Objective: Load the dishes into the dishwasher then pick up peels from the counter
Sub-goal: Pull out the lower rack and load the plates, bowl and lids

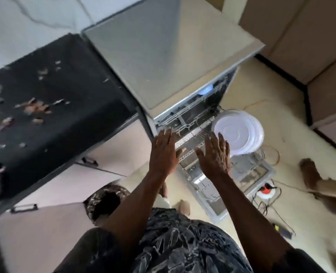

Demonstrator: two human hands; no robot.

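Both hands are flat and empty, left hand point(164, 152) and right hand point(215, 157), over the rack point(190, 138) mid-frame; an even push should keep the plates point(240, 133) from tipping.

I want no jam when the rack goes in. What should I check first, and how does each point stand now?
1. Left hand free: ok, open, holding nothing.
2. Right hand free: ok, open above the rack.
3. Plates seated in rack: cannot tell, too blurred.
4. Rack pulled out of the dishwasher: ok.
5. Peels off the counter: not ok, scattered there.
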